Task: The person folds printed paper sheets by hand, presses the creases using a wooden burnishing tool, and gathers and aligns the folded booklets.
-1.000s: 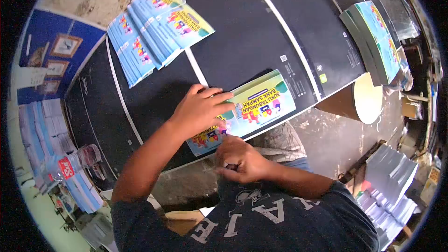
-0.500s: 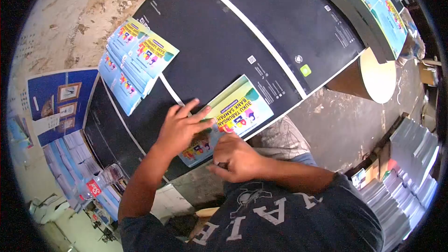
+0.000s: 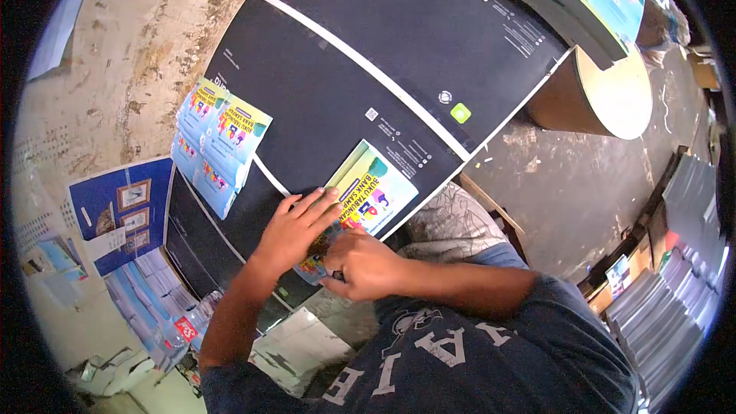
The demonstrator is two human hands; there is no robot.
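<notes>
A printed sheet (image 3: 381,193) with yellow and blue covers lies near the front edge of the black table. My left hand (image 3: 297,228) rests flat on its left part with the fingers spread. Against the sheet's near side, my right hand (image 3: 366,264) is closed in a fist. A small dark thing shows within its curled fingers, too hidden to name. Both hands cover the sheet's middle, and part of its left end shows between them. Further left on the table is a fanned stack of similar sheets (image 3: 222,142).
A thick stack of printed sheets (image 3: 594,0) sits at the table's far right. Beside the table edge stands a round drum (image 3: 613,96). Paper piles (image 3: 659,322) lie at the lower right. A plastic bottle (image 3: 188,327) and more paper (image 3: 146,291) are at the left.
The camera view has turned, shifting the table and stacks within the picture. My left hand stays spread on the sheet. My right hand stays closed beside it.
</notes>
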